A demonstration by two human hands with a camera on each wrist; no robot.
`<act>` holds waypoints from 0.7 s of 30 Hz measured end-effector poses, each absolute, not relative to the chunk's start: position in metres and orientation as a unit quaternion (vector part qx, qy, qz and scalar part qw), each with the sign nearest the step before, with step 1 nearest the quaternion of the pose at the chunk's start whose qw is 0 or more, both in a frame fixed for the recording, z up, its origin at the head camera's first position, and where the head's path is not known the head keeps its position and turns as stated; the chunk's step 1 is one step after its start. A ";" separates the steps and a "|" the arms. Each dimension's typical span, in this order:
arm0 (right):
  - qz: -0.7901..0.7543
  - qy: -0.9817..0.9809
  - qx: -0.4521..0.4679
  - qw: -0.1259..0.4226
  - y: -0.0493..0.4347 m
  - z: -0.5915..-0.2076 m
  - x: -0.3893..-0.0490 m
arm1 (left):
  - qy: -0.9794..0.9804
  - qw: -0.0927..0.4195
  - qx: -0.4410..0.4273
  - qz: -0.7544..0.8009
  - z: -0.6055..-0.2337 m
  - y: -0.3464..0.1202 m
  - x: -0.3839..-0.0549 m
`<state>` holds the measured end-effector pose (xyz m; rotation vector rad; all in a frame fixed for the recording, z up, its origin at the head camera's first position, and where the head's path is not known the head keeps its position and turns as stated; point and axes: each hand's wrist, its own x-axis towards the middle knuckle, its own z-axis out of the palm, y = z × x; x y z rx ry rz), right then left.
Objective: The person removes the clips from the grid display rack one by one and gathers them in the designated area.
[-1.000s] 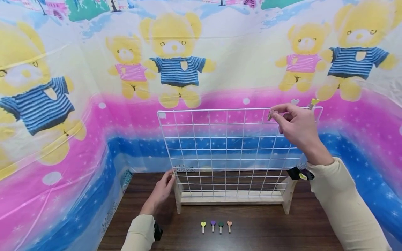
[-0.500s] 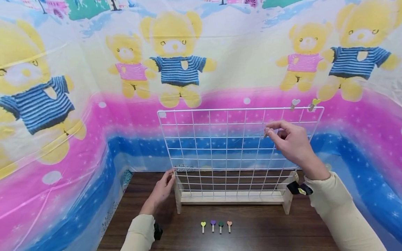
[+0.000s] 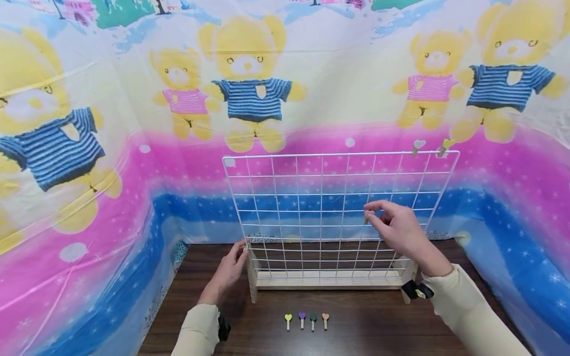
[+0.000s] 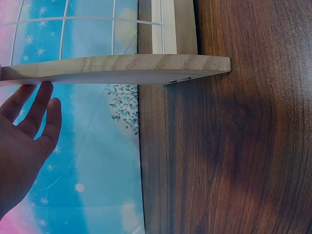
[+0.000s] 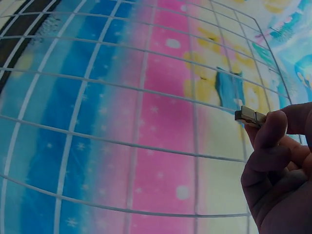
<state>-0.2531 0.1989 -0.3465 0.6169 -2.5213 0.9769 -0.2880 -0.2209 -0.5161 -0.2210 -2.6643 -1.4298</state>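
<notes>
My right hand [image 3: 398,230] pinches a small wooden clothespin [image 5: 249,116] between thumb and index finger, in front of the white wire grid [image 3: 336,155]. Its far end points away from the fingertips in the right wrist view; any decoration on it is hidden. The grid stands upright in a wooden stand [image 3: 329,284]. At that stand's left side, my left hand [image 3: 229,269] holds the upright, fingertips against the wooden side panel [image 4: 146,62]; its thumb is mostly hidden. A white heart clothespin [image 3: 419,145] and a yellow heart clothespin [image 3: 448,144] sit on the grid's top right.
On the brown wooden table [image 3: 378,329], before the stand, lies a row of heart clothespins: yellow-green [image 3: 288,319], purple [image 3: 302,317], dark green [image 3: 313,319] and orange [image 3: 325,317]. A bear-printed cloth [image 3: 347,104] hangs behind and along the sides.
From near the grid's top wire, my right hand has come down and slightly left with the clothespin, uncovering the two clothespins up there. My left hand stays at the stand.
</notes>
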 end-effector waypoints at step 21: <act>0.368 -0.900 0.219 0.081 0.184 -0.452 -0.258 | -0.880 0.055 -0.078 -0.466 -0.515 -0.221 -0.287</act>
